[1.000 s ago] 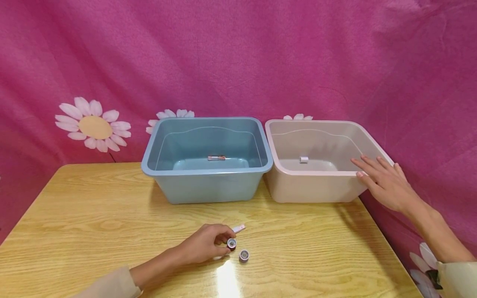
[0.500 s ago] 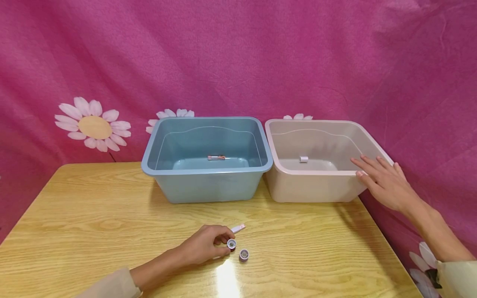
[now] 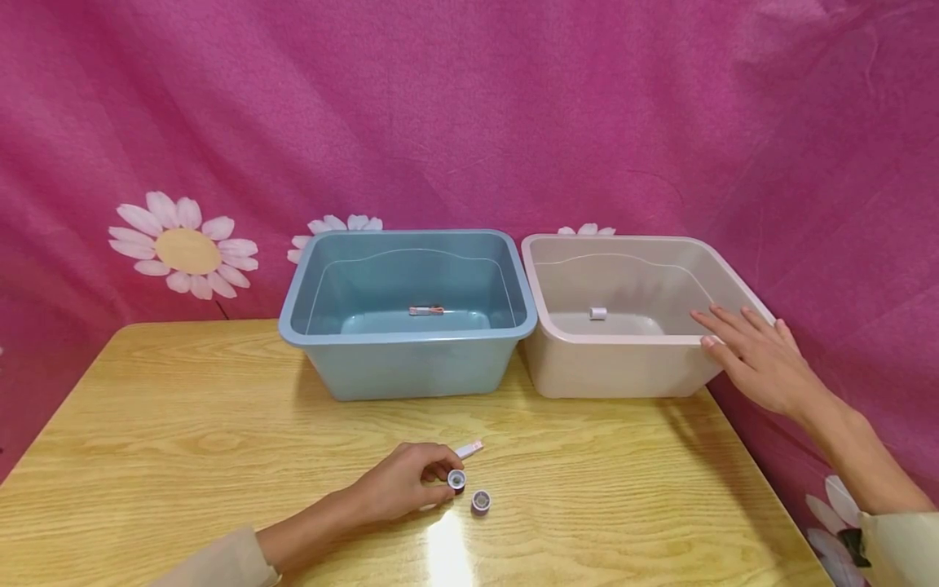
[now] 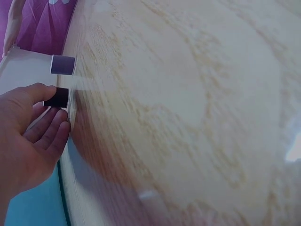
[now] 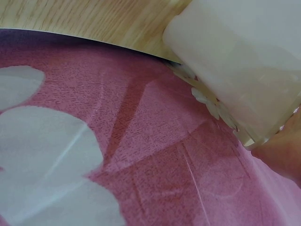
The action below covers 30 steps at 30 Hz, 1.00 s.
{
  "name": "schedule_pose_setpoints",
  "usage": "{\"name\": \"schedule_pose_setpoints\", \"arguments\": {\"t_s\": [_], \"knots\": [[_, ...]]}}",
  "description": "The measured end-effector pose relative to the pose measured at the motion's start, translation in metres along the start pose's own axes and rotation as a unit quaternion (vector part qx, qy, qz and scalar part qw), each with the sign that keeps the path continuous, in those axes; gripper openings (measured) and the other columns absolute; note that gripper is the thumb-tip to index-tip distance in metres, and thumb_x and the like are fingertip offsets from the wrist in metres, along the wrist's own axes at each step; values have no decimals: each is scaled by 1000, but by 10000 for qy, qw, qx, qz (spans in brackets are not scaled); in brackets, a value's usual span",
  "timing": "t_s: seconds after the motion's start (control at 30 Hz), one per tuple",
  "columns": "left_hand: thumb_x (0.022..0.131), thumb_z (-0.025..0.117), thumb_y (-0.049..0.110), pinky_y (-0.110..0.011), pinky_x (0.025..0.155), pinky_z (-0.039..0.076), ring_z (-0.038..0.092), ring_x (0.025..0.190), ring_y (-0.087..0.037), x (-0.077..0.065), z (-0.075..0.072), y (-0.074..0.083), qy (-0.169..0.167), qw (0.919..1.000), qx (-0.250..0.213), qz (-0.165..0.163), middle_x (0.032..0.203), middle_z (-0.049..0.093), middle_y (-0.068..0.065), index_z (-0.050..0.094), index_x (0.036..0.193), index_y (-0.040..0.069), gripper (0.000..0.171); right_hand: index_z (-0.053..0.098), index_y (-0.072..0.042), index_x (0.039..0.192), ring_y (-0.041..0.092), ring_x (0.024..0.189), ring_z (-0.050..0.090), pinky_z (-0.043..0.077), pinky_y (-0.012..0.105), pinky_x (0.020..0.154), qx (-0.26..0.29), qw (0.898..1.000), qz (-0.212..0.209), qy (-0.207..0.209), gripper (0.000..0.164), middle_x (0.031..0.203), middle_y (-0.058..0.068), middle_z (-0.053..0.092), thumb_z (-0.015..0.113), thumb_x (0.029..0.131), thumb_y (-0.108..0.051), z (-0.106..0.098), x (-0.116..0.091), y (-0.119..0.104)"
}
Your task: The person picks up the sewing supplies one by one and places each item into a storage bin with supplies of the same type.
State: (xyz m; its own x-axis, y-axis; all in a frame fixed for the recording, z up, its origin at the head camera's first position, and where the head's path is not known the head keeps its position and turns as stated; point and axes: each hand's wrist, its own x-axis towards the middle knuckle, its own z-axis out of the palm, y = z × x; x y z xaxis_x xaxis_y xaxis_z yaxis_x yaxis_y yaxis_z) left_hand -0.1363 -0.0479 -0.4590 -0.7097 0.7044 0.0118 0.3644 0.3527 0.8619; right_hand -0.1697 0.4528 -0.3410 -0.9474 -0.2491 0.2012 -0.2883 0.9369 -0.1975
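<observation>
In the head view my left hand [image 3: 407, 483] is low over the table, pinching a small dark cylinder [image 3: 456, 480] with a pale ring-shaped top between thumb and index finger. The left wrist view shows that cylinder as black [image 4: 59, 97], standing on the tabletop. Just to its right stands a second small cylinder [image 3: 480, 502], greyish purple with a pale rim. A slim white stick with a pinkish end [image 3: 469, 449] lies behind the fingers, partly covered by them. My right hand [image 3: 763, 363] rests with spread fingers on the front right corner of the beige tub [image 3: 616, 371].
A blue tub [image 3: 411, 371] stands left of the beige one, holding a small white and orange item [image 3: 426, 311]. Inside the beige tub lies a small white cylinder [image 3: 597, 314]. The wooden table [image 3: 183, 424] ends just beside the beige tub; a pink flowered cloth [image 3: 440, 114] hangs behind.
Almost nothing differs. Both hands stay in place, and the left still holds the dark cylinder, which has shifted only very slightly.
</observation>
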Motion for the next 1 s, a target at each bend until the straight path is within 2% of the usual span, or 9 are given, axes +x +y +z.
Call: {"name": "schedule_pose_setpoints", "arguments": {"t_s": [0.3,0.77,1.0], "knots": [[90,72,1,-26,83,54,65,90,-5,0,-1,2,105,9999,-98,27,97,69,10,70,106,10,19,40,-15,153,58,140,16,-4,75,107,-12,10000,-28,8,48,154,27,34,41,108,-30,1,0,0],[88,73,2,-30,85,54,64,91,-5,3,-1,3,469,9978,268,375,99,67,10,69,104,13,20,41,-16,153,59,139,17,-3,75,106,-25,10000,-18,26,48,153,26,35,42,108,-31,1,1,1],[88,74,3,-29,83,54,64,90,-6,7,-1,5,516,9977,267,348,97,68,11,69,104,14,19,41,-16,153,59,139,17,-4,75,106,3,10000,-27,29,48,153,26,35,42,108,-31,1,0,0]]}}
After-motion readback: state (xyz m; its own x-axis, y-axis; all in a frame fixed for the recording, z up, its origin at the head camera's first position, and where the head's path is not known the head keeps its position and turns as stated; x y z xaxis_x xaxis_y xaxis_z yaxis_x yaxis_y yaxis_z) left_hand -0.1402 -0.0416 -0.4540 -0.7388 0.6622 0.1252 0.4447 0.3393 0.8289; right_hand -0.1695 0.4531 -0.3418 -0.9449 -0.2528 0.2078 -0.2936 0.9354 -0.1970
